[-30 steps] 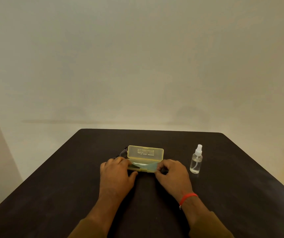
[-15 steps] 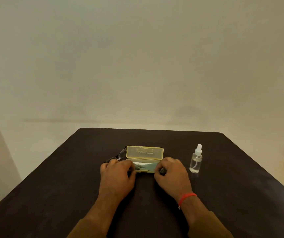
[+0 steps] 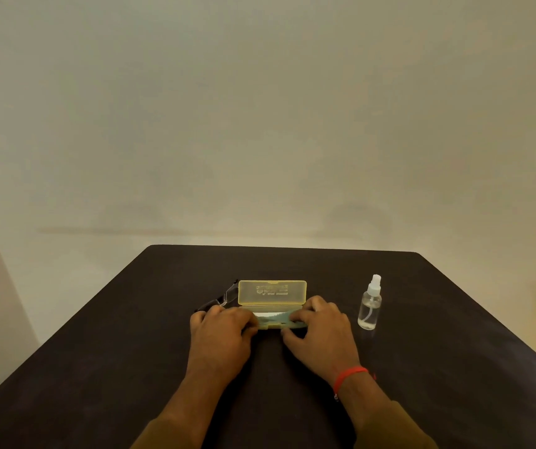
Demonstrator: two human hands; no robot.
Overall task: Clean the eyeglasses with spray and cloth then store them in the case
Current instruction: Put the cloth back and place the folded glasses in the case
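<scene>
One yellow case (image 3: 272, 292) stands open on a dark surface (image 3: 104, 345), lid upright. The left hand (image 3: 219, 332) grips its left end and the right hand (image 3: 321, 328) its right end, fingers curled on the base, where one pale cloth (image 3: 271, 318) lies. One pair of eyeglasses (image 3: 219, 299) rests just left of the case; one spray bottle (image 3: 370, 304) stands to its right.

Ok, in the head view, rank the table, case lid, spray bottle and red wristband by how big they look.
1. Table, far the largest.
2. Case lid.
3. Spray bottle, taller than the lid but narrower, so a close call.
4. Red wristband, smallest, though it sits nearer the camera.
</scene>
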